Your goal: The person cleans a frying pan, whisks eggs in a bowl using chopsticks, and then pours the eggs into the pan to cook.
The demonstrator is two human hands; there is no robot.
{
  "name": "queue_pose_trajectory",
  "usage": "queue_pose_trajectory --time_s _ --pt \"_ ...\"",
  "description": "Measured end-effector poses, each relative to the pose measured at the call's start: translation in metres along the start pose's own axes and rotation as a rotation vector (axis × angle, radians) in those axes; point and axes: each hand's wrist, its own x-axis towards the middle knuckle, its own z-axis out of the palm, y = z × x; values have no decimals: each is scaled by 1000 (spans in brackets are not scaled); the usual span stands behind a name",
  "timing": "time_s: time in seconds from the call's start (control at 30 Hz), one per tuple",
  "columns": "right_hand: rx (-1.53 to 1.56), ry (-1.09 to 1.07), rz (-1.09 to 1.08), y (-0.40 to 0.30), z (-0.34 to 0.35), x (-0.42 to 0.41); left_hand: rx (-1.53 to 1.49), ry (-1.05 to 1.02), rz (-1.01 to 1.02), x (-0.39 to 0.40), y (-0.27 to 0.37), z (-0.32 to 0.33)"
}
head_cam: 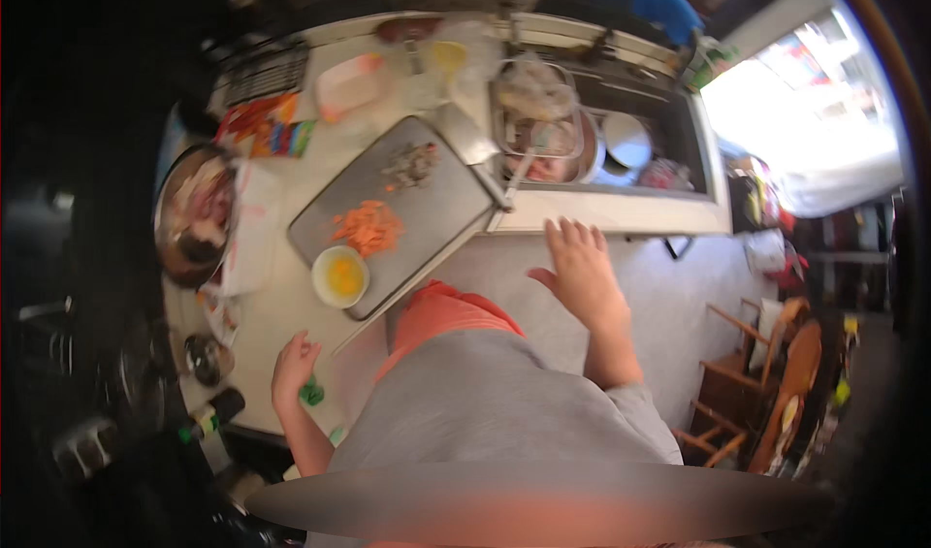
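Observation:
My right hand (585,275) is held palm down with fingers spread, beside the front edge of the sink counter and above the floor; nothing is in it. Over the counter at left, my left hand (293,370) has loosely bent fingers and no visible object in it. A small green item (311,390) lies just beside it. Before me is a grey cutting board (422,217) bearing chopped orange pieces (369,228), probably carrot, and a pile of dark greyish chopped pieces (412,165). A white bowl (320,286) with raw egg yolks stands at its near left corner.
A broad metal blade (465,135) lies at the board's far right. The sink (640,90) holds a clear plastic container (574,130) and bowls. A metal bowl of raw meat (190,221) stands left. Wooden chairs (785,395) are at right.

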Motion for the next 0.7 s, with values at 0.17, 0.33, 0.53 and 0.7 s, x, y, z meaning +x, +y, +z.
queue_pose_trajectory --time_s 0.17,0.33,0.53,0.7 --pt "402 -330 -53 -15 -11 9 -525 365 -142 55 -10 -6" --pt "439 -336 -62 -19 3 16 -504 492 -85 59 -5 -18" --pt "361 -359 -132 -29 12 68 -136 121 -161 36 -24 -13" --pt "416 -233 -458 -58 -1 173 -237 168 -172 -4 -73 -1"
